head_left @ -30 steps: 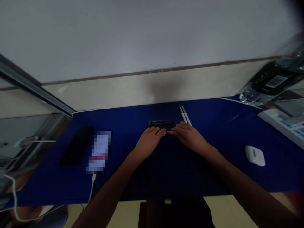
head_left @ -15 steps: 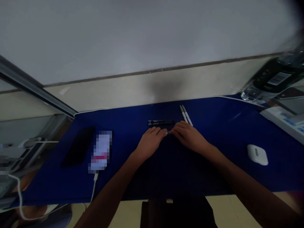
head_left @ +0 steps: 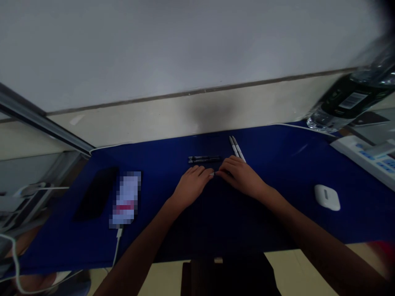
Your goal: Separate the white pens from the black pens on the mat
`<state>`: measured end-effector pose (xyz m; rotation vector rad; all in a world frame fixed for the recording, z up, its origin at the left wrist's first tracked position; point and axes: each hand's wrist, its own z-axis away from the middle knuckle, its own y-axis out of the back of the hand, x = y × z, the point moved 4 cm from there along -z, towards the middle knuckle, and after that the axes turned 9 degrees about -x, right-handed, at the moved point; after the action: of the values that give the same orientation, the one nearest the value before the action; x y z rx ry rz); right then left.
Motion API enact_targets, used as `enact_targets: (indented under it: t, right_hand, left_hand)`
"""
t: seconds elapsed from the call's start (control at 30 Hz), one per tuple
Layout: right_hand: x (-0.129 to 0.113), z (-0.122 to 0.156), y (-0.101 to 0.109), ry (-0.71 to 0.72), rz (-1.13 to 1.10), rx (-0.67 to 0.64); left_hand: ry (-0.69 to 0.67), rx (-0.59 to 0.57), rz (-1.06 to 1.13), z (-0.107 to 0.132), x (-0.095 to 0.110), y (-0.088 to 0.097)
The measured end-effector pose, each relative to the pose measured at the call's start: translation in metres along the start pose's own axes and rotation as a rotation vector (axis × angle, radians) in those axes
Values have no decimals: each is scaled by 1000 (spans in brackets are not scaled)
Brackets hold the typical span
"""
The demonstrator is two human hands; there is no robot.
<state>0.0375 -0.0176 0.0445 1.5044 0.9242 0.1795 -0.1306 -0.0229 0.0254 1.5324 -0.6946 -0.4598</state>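
My left hand [head_left: 191, 186] and my right hand [head_left: 240, 176] lie palm down on a dark blue desk mat [head_left: 277, 164], their fingertips meeting. A small dark item [head_left: 214, 174] seems to sit between the fingertips, but it is mostly hidden and too small to name. Just beyond my left fingers lies a black pen [head_left: 204, 159]. A pair of white pens with dark tips [head_left: 237, 149] lies side by side, their near ends touching or just under my right hand.
A black phone [head_left: 96, 193] and a blurred white packet [head_left: 126, 199] with a white cable lie on the left. A white earbud case [head_left: 327, 197] lies on the right. A water bottle [head_left: 345, 107] and a white keyed device [head_left: 367, 158] stand at the far right.
The whole scene has shifted slightly left in view. My hands stay together at the same spot on the mat, and the pens have not moved.
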Motion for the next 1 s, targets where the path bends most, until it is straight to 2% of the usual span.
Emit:
enact_targets:
  t: [0.13,0.33,0.67,0.77,1.0]
  right_hand:
    - [1,1,1,1,-28,2]
    - [-1,0,-4,-9,23,-15]
    - [-1,2,-4,0,-19,-17]
    - [-1,1,-5,-9,-2,-56]
    - [-1,1,-1,-26,-69,-55]
  left_hand:
    - [21,-24,26,-1,-1,2]
    - [26,3,50,0,-1,2]
    - [36,6,87,0,-2,4]
    - [42,-1,99,0,-2,3]
    - [126,23,111,2,-5,5]
